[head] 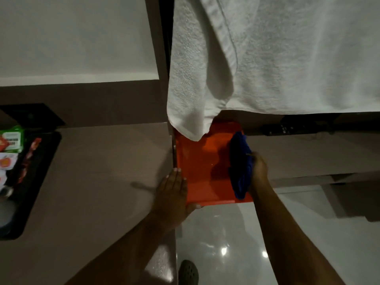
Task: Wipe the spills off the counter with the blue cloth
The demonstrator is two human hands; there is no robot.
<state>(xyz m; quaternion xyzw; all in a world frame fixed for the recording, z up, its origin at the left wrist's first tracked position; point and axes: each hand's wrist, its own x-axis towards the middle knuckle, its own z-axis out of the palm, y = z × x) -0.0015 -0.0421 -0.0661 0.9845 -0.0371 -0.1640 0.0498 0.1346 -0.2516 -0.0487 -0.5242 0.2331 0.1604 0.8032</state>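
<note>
The blue cloth (241, 163) hangs bunched in my right hand (259, 167), over the right side of an orange tray (197, 167). My left hand (174, 192) grips the tray's near left corner, thumb under the front edge, fingers flat on top. The tray sits just past the right edge of the grey-brown counter (98, 171), over the floor. A small dark smear (141, 186) lies on the counter left of my left hand. A few pale droplets show on the tray's surface.
A large white towel (267, 54) hangs from above, its corner touching the tray's far side. A black tray (44, 167) of snack packets lies at the counter's left. A dark remote-like thing (287, 127) rests on a lower shelf right. Glossy white floor and a dark shoe (188, 272) are below.
</note>
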